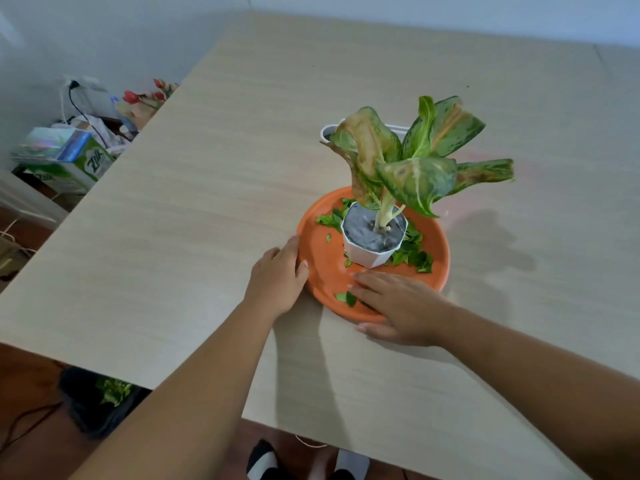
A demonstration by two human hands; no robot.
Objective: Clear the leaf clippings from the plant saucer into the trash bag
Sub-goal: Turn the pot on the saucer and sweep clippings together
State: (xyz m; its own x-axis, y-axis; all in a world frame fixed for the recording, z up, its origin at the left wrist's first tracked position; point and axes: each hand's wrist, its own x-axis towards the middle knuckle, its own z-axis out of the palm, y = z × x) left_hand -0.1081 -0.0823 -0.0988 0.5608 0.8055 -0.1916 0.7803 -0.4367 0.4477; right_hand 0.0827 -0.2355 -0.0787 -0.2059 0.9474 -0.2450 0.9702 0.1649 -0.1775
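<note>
An orange plant saucer (320,251) sits on the table right of centre, with a white pot (367,252) and its leafy plant (412,161) standing in it. Green leaf clippings (414,254) lie scattered around the pot, and a few leaf clippings lie near the front rim beside my right hand. My left hand (278,277) grips the saucer's left rim, thumb over the edge. My right hand (398,306) lies flat with straight fingers over the saucer's front rim, touching the clippings there. A dark trash bag (93,403) with green clippings inside sits on the floor below the table's left front edge.
The light wooden table (242,168) stretches far back and left. A white object (327,131) lies behind the plant. On the floor at left are a green box (79,164), cables and artificial flowers (149,97). My feet (304,460) show under the front edge.
</note>
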